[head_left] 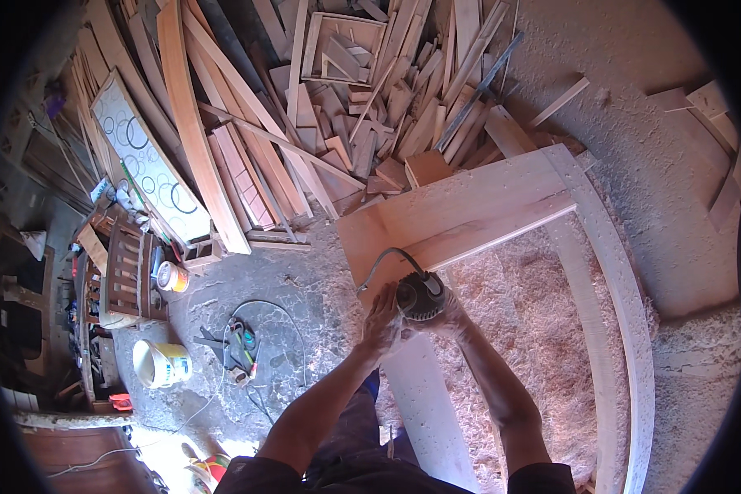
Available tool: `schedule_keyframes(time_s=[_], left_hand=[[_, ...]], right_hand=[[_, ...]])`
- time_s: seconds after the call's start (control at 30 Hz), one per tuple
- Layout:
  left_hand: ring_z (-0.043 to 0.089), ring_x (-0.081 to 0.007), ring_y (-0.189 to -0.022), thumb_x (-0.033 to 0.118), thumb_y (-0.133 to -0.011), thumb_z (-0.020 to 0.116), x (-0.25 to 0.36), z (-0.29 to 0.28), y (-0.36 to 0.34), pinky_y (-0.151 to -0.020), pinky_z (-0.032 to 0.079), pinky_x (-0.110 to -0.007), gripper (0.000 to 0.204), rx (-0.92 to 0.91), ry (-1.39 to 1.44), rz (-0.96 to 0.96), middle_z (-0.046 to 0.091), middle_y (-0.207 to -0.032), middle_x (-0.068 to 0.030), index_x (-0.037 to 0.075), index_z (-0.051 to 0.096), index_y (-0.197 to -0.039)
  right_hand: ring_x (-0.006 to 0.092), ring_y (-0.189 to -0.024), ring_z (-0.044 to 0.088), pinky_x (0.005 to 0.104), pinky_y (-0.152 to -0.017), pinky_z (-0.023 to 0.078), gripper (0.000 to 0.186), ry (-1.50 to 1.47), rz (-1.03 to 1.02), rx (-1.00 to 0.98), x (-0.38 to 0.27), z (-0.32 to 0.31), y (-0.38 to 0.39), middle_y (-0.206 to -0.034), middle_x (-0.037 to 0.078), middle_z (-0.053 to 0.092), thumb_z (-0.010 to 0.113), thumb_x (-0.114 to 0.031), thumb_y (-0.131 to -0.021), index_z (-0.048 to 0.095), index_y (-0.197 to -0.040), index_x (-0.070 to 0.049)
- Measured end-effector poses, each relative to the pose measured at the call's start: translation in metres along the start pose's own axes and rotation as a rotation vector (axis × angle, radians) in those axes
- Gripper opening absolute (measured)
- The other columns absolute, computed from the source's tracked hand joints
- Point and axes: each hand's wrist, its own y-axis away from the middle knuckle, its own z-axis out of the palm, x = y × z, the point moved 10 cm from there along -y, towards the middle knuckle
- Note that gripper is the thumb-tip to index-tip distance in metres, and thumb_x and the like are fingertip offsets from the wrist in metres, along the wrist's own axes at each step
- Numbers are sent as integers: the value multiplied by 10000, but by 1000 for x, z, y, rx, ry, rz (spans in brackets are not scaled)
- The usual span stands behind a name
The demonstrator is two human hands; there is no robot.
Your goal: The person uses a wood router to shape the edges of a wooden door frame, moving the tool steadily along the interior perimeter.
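Note:
Near the middle, a dark hand-held power router (421,295) with a cord looping up sits at the inner corner of a pale wooden frame (457,185). My left hand (380,321) is closed against the router's left side, fingers toward the board. My right hand (446,319) grips its right side. Below them a pale board (416,387) runs toward me. Wood shavings (510,313) fill the frame's opening, and the router's underside is hidden.
Stacked offcuts (362,115) and planks (189,99) lie ahead. At left are a patterned panel (148,156), slatted wooden piece (128,272), white bucket (148,362), small tub (173,277) and corded green tool (240,346) on the concrete floor. Boards (708,148) lie at upper right.

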Motion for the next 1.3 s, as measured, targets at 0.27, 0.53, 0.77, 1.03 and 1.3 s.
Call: schedule_keyframes(time_s=[0.27, 0.53, 0.77, 1.03, 1.3], left_hand=[[277, -447, -1590, 215, -812, 814, -25, -8, -17, -1317, 250, -499, 1025, -68, -264, 10, 319, -1669, -304, -54, 246, -1622], [258, -427, -1603, 224, -814, 812, -56, -21, -35, -1322, 248, -491, 1007, -66, 302, -8, 321, -1687, -271, 35, 276, -1645], [252, -412, -1609, 252, -800, 836, -56, -20, -60, -1322, 252, -484, 1021, -162, 593, -16, 312, -1705, -239, 104, 300, -1657], [289, -409, -1593, 331, -764, 886, -69, -36, -68, -1310, 280, -479, 1021, -205, 503, -156, 330, -1706, -203, 148, 373, -1627], [292, -370, -1592, 405, -776, 883, 1, -50, -70, -1307, 282, -469, 977, -235, -277, 126, 350, -1702, -167, 193, 419, -1609]], right_hand=[[247, -1213, 690, 374, -1054, 550, 945, -28, -17, 58, 22, 4, -15, -1328, 118, 696, 1006, -243, -647, 516, -1438, -72], [245, -1167, 707, 380, -1020, 568, 909, -155, 2, 140, 19, 6, -33, -1304, 114, 702, 1015, -257, -625, 561, -1388, -67], [262, -1137, 706, 387, -979, 582, 903, -14, 14, 209, 31, -2, -41, -1251, 124, 697, 1017, -323, -628, 574, -1376, -79], [298, -1096, 712, 406, -924, 597, 931, 108, 2, 248, 21, 3, -51, -1211, 144, 680, 994, -373, -629, 541, -1372, -43], [300, -1056, 734, 384, -889, 597, 871, 126, -25, 377, 4, -1, -44, -1212, 138, 711, 978, -370, -673, 521, -1326, -17]])
